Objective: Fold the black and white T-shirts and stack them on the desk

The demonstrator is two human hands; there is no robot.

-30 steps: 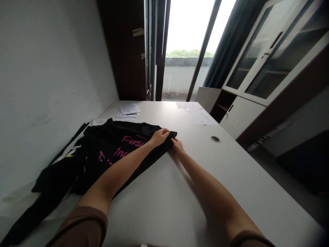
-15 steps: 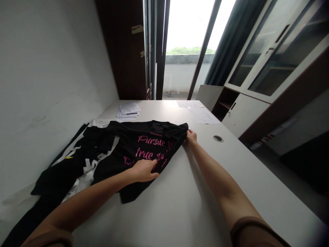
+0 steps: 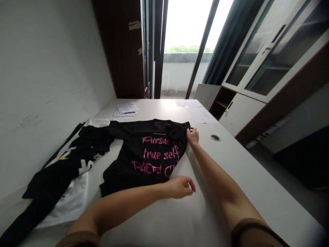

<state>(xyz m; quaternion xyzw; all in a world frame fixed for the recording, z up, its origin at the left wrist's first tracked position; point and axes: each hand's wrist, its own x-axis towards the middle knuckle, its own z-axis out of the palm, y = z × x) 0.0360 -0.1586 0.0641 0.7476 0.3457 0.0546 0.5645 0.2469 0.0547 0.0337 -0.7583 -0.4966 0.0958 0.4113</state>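
Observation:
A black T-shirt (image 3: 154, 151) with pink lettering lies front up on the white table (image 3: 210, 206), its neckline toward the far side and its right part folded in. At its far right corner my right hand (image 3: 193, 136) is closed on the cloth near the sleeve. My left hand (image 3: 178, 187) hovers above the table by the shirt's near edge, fingers loosely bent and apart, with nothing visible in them. My left forearm crosses in front of the shirt's lower part and hides some of it.
Black and white garments (image 3: 69, 164) lie in a heap along the wall at left. Stacked papers (image 3: 125, 109) rest at the far left, and loose sheets (image 3: 200, 113) at the far right. A round cable hole (image 3: 215, 138) sits right of my right hand.
My left hand has come off the shirt, moving right and nearer to me. The shirt now lies flatter, showing more lettering and standing apart from the heap. My right hand keeps its hold.

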